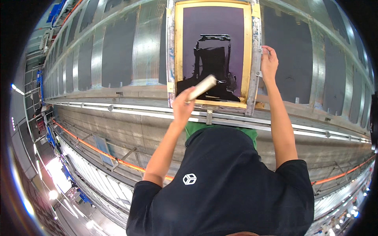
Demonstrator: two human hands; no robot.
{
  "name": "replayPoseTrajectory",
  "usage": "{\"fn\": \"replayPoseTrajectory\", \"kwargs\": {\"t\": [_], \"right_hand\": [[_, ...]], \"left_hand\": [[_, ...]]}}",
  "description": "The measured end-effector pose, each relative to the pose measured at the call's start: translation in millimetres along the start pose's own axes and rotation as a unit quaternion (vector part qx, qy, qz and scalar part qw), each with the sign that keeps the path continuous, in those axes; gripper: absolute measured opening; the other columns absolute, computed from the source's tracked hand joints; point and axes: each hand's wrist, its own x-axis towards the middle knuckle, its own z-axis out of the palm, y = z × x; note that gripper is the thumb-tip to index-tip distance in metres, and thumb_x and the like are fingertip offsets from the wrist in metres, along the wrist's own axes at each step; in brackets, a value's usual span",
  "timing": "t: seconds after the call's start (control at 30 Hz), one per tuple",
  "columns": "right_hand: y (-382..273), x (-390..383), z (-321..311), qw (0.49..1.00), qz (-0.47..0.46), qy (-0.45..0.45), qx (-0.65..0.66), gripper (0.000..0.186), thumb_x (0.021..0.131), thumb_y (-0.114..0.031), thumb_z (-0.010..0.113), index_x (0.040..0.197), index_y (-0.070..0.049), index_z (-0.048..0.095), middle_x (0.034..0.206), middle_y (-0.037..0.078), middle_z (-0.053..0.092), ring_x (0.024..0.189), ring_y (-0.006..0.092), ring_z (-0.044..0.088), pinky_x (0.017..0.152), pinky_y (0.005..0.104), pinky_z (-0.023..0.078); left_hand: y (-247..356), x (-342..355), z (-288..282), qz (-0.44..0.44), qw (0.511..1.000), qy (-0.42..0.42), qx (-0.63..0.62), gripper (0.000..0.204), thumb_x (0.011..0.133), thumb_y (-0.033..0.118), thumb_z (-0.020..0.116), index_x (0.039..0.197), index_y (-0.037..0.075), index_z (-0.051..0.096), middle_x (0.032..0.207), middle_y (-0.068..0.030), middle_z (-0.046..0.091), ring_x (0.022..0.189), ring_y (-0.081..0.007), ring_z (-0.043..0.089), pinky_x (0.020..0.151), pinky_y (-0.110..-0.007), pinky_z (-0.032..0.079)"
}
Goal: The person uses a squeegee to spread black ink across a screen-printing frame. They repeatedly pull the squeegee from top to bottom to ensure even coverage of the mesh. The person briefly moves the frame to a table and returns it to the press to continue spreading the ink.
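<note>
A screen-printing frame with yellow tape around its inner border lies before me. Its purple mesh carries a pool of glossy black ink over the middle and near end. My left hand is closed around a squeegee with a pale bar, tilted above the near part of the ink; whether its blade touches the mesh is hidden. At the frame's right side, my right hand has its fingers bent against the outer edge, gripping it.
Dark rectangular panels line the long metal table on both sides of the frame. A metal rail runs along the table's near edge, just in front of my body. An orange pipe or cable stretches behind on the left.
</note>
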Motion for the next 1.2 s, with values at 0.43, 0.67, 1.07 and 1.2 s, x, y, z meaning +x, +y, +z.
{"fn": "replayPoseTrajectory", "kwargs": {"t": [0.43,0.67,1.07,1.2], "right_hand": [[-24.7,-33.8,70.8,0.997,0.010,0.019,-0.069,0.021,0.102,-0.027,0.062,0.115,-0.013,0.070,0.060,0.001,0.048,0.057,0.0097,0.044,0.058,0.0310,0.038],[-28.2,-32.0,77.0,0.988,0.004,0.006,-0.155,0.024,0.103,-0.030,0.057,0.117,-0.015,0.070,0.060,0.006,0.053,0.056,0.0212,0.052,0.063,0.0390,0.043],[-130.6,-21.3,111.2,0.867,-0.348,-0.172,-0.313,0.047,0.086,-0.044,0.076,0.125,-0.017,0.071,0.117,0.011,0.069,0.110,0.0307,0.063,0.095,0.0461,0.050],[-137.2,-17.4,145.3,0.778,-0.223,-0.341,-0.478,0.043,0.082,-0.026,0.079,0.122,-0.012,0.071,0.120,0.011,0.069,0.108,0.0315,0.063,0.096,0.0435,0.049]], "left_hand": [[-38.4,6.9,-47.1,-0.159,0.985,-0.045,-0.052,0.031,0.084,0.011,0.080,0.112,0.001,0.074,0.099,-0.0162,0.076,0.086,-0.0252,0.074,0.081,-0.034,0.056],[-74.5,118.2,-55.7,-0.096,0.887,-0.450,0.030,0.038,0.078,0.014,0.083,0.112,0.001,0.073,0.091,-0.0144,0.074,0.078,-0.0196,0.069,0.069,-0.033,0.054],[-71.8,256.1,-46.2,-0.022,0.950,-0.308,0.033,0.027,0.081,0.010,0.078,0.107,0.005,0.076,0.084,-0.0092,0.075,0.072,-0.0212,0.069,0.070,-0.034,0.055],[-68.5,227.8,-21.4,0.119,0.981,-0.138,0.063,0.031,0.084,0.000,0.072,0.114,0.008,0.073,0.098,-0.0128,0.075,0.093,-0.0307,0.073,0.081,-0.035,0.056]]}}
